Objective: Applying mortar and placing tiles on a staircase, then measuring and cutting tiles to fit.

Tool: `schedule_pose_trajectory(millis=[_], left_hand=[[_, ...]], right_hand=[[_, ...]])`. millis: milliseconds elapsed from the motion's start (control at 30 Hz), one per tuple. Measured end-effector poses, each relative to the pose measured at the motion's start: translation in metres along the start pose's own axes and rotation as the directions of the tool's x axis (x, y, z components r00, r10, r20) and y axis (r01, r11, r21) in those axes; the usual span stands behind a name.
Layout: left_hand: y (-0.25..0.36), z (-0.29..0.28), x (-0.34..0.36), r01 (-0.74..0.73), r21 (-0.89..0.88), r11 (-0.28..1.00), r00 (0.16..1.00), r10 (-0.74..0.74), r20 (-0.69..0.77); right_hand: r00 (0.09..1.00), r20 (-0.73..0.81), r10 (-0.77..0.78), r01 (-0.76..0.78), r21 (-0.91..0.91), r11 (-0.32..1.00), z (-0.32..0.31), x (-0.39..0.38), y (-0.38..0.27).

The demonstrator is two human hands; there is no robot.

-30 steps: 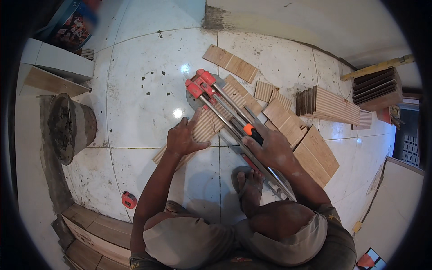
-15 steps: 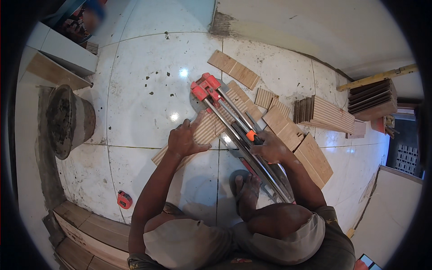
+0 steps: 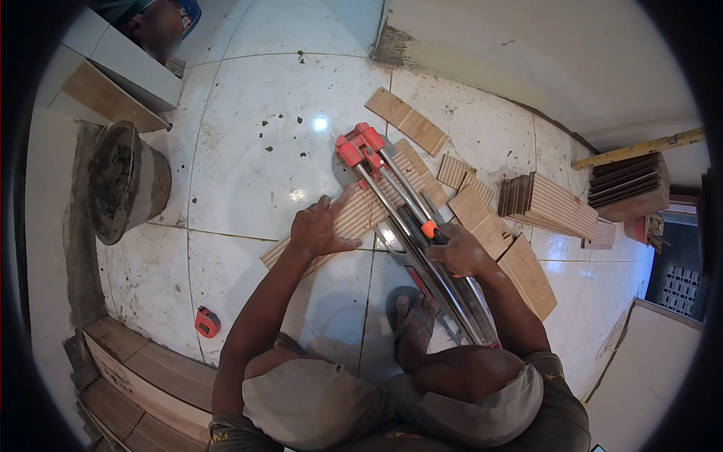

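A manual tile cutter (image 3: 395, 197) with two steel rails and a red end block lies slantwise on the floor before me. Under its rails sits a ribbed beige tile (image 3: 360, 215), which sticks out to the left. My left hand (image 3: 320, 228) rests on that tile, thumb and fingers spread, holding nothing. Closed around the cutter's dark handle is my right hand (image 3: 458, 252); the handle's orange part (image 3: 429, 228) shows just beyond the fingers. The tile's far portion is partly hidden by the rails.
Cut tile pieces (image 3: 482, 222) lie right of the cutter, with stacked ribbed tiles (image 3: 553, 203) beyond. A mortar bucket (image 3: 154, 181) stands left, a red tape measure (image 3: 207, 322) near the wood-look step (image 3: 166, 373). Another person (image 3: 162, 30) is partly visible at upper left.
My view has shifted slightly, so the floor and cutter appear a little farther right. Both hands keep nearly the same places on the tile and the handle.
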State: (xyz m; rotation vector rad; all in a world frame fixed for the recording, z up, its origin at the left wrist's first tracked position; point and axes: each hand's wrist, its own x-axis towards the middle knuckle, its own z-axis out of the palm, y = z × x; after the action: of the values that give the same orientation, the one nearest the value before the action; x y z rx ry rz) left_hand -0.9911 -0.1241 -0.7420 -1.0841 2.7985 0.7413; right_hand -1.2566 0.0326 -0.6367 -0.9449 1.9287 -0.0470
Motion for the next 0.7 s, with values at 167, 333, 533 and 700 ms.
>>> schedule_pose_trajectory(millis=[167,333,533,700], left_hand=[[0.001,0.002,0.002,0.021,-0.015,1.000,0.999,-0.021,0.026],[0.000,0.004,0.000,0.017,-0.005,1.000,0.999,-0.017,0.027],[-0.001,0.005,-0.001,0.021,-0.006,1.000,0.999,-0.021,0.033],[-0.004,0.008,-0.001,0.028,0.009,1.000,0.999,-0.028,0.025]], right_hand=[[1.000,0.003,-0.022,0.022,0.018,1.000,0.000,0.001,0.005],[0.999,-0.008,-0.049,0.049,-0.022,0.999,0.004,0.004,0.009],[0.998,0.027,-0.052,0.053,-0.036,0.998,0.002,0.004,0.005],[0.996,0.090,0.003,-0.002,-0.002,1.000,-0.001,0.003,0.001]])
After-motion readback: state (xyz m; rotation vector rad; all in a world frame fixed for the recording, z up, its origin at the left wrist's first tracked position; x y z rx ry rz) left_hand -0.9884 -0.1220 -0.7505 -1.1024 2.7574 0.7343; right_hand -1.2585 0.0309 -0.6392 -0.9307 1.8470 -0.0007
